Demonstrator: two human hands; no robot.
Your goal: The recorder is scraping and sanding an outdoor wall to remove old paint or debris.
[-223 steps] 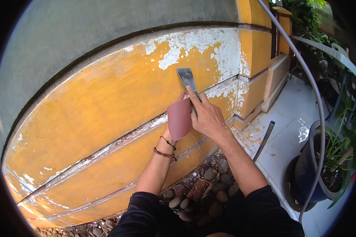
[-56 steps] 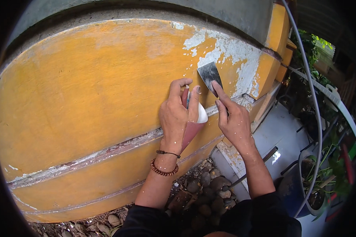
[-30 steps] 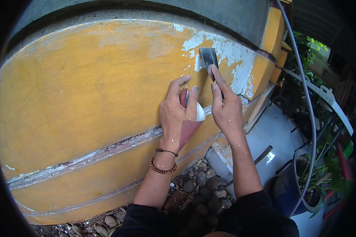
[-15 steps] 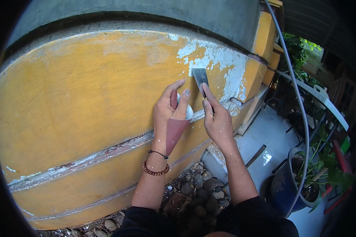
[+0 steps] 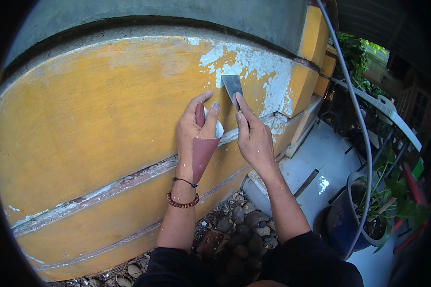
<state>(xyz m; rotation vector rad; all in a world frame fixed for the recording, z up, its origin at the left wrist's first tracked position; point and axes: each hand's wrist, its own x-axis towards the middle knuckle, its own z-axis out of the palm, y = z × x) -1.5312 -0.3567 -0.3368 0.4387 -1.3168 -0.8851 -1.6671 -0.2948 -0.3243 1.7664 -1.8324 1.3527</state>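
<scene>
A yellow painted wall (image 5: 105, 110) curves across the view, with a pale bare patch (image 5: 273, 71) of flaked paint at its upper right. My right hand (image 5: 257, 146) grips a putty knife (image 5: 232, 86), index finger stretched along it. Its broad metal blade lies at the left edge of the patch; whether it touches the wall is hard to tell. Close by on the left, my left hand (image 5: 187, 136) curls around a rolled sheet of reddish-brown sandpaper (image 5: 205, 155), whose pale back shows inside the roll. White flecks dot both hands and forearms.
A worn ledge (image 5: 105, 191) runs along the wall below my hands. Stones (image 5: 244, 229) lie at the wall's foot. To the right are a blue plant pot (image 5: 345, 220), a grey hose or cable (image 5: 354, 95), a dark pipe (image 5: 306, 182) and a pale tabletop edge (image 5: 388, 112).
The view has swung slightly right, so wall and hands appear further left. The putty knife has slid a little upward along the patch's edge. Both hands keep their holds.
</scene>
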